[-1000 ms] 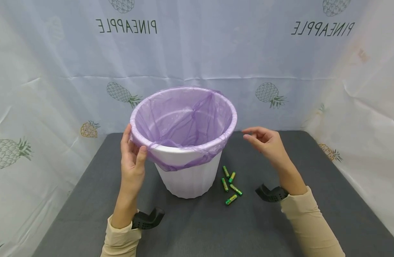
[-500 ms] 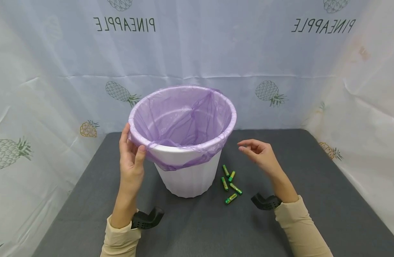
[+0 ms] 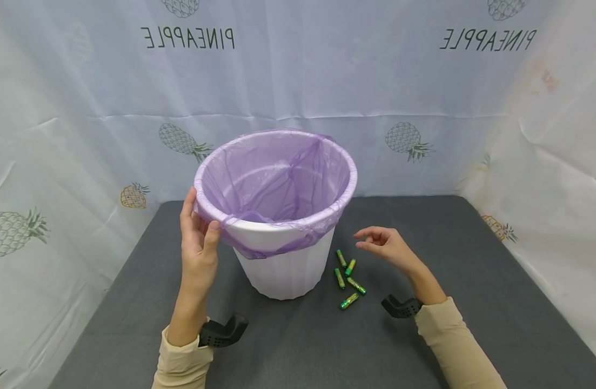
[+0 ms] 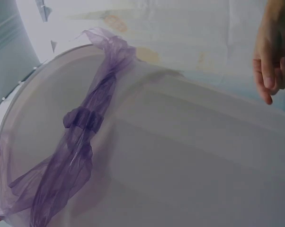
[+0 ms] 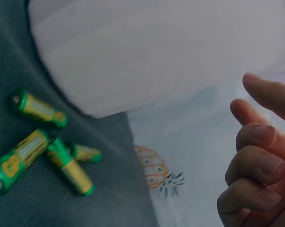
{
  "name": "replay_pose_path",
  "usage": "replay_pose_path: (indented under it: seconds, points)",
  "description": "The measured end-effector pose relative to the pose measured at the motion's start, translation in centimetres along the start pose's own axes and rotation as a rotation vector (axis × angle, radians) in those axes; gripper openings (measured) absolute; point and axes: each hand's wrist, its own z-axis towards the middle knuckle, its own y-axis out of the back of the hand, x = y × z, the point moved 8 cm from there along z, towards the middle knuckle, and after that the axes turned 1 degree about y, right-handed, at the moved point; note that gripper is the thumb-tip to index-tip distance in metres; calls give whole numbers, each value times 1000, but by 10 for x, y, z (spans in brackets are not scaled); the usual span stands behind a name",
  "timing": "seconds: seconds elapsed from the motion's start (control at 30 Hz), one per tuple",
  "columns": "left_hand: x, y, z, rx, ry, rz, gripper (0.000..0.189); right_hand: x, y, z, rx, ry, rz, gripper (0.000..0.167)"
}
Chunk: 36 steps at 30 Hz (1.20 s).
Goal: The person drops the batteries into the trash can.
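A white trash bin (image 3: pixel 284 275) stands on the dark table, lined with a thin purple bag (image 3: pixel 278 189) folded over its rim. My left hand (image 3: pixel 199 243) rests against the left outer side of the rim, thumb and fingers spread apart on the bag. In the left wrist view, the bag's gathered, knotted part (image 4: pixel 83 118) hangs outside the bin. To the right of the bin lie several green and yellow batteries (image 3: pixel 348 301). My right hand (image 3: pixel 387 247) hovers above and to the right of them, fingers loosely bent and holding nothing, thumb and index finger apart.
The grey-black table (image 3: pixel 298 346) reaches back to a pale curtain (image 3: pixel 298 70) printed with pineapples, which also hangs at both sides. A black wrist mount (image 3: pixel 223 330) sits on the left wrist, another black mount (image 3: pixel 402 307) on the right.
My right hand has come down and to the left, from beside the rim to near the batteries. My left hand, the bin and the batteries stay in place.
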Motion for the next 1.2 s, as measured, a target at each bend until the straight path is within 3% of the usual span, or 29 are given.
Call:
replay_pose_path:
  seconds: [0.3,0.6,1.2]
  points:
    - [0,0,0,1,-1,-7,64,-27,-8,3,81,-62,-26,35]
    - [-1,-1,1,2,0,-4,63,-53,-14,12,119,-77,-49,33]
    - [1,-1,0,9,6,-2,65,-70,-38,31,312,-65,-129,44]
